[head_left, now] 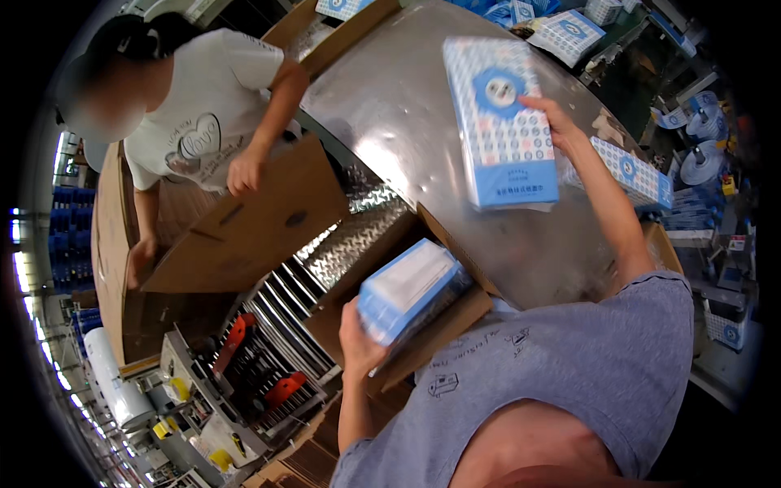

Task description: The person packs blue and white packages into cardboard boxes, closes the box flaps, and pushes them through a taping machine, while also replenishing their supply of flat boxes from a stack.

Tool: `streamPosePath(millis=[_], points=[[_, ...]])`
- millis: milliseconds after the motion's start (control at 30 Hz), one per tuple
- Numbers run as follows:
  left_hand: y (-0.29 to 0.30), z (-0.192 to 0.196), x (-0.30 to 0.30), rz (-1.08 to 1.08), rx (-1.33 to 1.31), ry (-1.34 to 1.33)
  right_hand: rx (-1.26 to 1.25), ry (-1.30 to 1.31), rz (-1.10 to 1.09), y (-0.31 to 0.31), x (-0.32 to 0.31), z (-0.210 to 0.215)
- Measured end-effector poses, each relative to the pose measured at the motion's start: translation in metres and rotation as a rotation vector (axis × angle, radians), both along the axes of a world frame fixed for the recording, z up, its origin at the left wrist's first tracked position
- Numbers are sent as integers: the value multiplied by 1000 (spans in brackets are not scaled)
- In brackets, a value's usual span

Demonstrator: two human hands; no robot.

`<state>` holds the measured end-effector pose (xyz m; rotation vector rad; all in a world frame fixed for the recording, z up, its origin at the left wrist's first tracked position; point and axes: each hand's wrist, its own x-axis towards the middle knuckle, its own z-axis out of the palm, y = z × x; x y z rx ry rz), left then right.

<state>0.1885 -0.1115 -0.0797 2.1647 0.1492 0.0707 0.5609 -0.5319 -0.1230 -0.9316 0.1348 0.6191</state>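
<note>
The left hand point(358, 337), at seven o'clock, grips a blue tissue pack point(411, 289) over an open carton point(407, 325). The right hand point(557, 122), at one o'clock, clasps a patterned pack point(500, 122) by its edge above the steel table point(390, 98).

I'm looking at a factory packing line. I see a steel table point(390, 98), roller conveyor point(285, 313), cardboard cartons point(252, 220), stacked blue tissue packs point(569, 32) and tape rolls point(700, 163).

Light was bright overhead, glaring off the metal table point(390, 98); fisheye edges bent and fell into black.
</note>
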Motion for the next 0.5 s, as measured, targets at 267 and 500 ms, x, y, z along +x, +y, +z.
streamPosePath(millis=[267,500], points=[[-50,-212,-12,-602,394,714,177,-463,336,128,-146,69],[22,-320,-13,-576,515,851,-1014,-1707,789,311,-250,-65]])
